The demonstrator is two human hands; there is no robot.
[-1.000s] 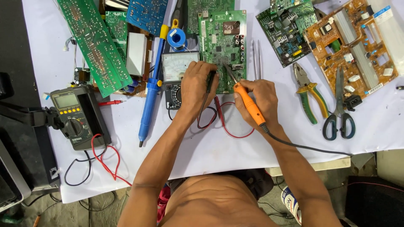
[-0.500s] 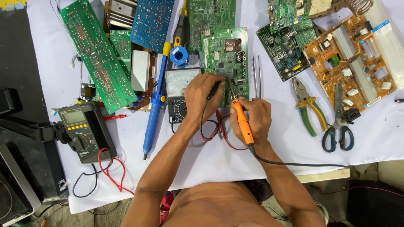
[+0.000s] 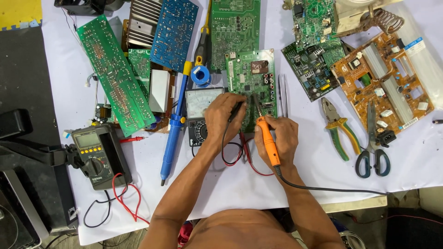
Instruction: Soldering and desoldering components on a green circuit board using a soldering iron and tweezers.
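Two hands meet over a small green circuit board [image 3: 253, 78] lying near the middle of the white-covered table [image 3: 69, 74]. The right hand [image 3: 280, 138] has its fingers wrapped closed around an orange-handled soldering iron [image 3: 267, 140], whose tip touches the board's lower part; its black cord trails off to the right. The left hand [image 3: 222, 117] rests on the board's lower left edge, fingers curled about a dark probe [image 3: 235, 110], though how firmly they grip it cannot be told. Red and black leads loop between the wrists.

Just left of the board, partly under the left hand, sits an analog meter [image 3: 199, 115]. Beside that lies a blue desoldering pump [image 3: 174, 127], with a blue solder spool [image 3: 200, 76] above. Tweezers [image 3: 283, 94] lie just right of the board. Farther right are green-handled pliers [image 3: 339, 129], scissors [image 3: 371, 143] and an orange circuit board [image 3: 383, 83]. Well to the left stands a digital multimeter [image 3: 97, 154] below a long green board [image 3: 115, 76].
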